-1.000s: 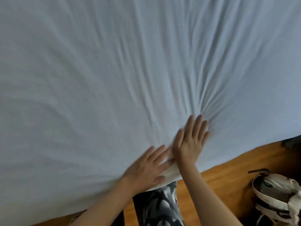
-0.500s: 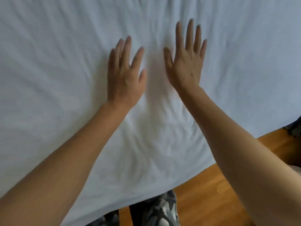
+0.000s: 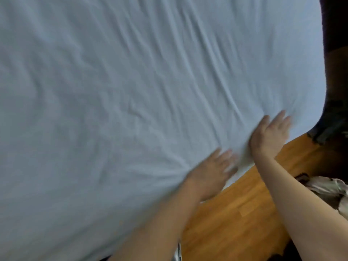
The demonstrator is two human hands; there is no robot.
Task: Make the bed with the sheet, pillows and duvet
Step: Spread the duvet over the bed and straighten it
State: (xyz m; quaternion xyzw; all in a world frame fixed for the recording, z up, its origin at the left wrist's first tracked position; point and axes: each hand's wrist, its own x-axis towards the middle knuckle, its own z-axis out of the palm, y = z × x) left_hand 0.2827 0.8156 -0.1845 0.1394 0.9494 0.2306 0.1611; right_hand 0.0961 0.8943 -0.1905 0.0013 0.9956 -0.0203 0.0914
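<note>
Big white sheet spread over the bed, filling most of the view, with soft wrinkles running across it. Left hand flat on the sheet near the bed's edge, fingers straight and a little apart, blurry. Right hand flat on the sheet just beside it, closer to the corner, fingers straight and close together. Brown wood floor below the edge. Patterned bag on the floor at the right.
</note>
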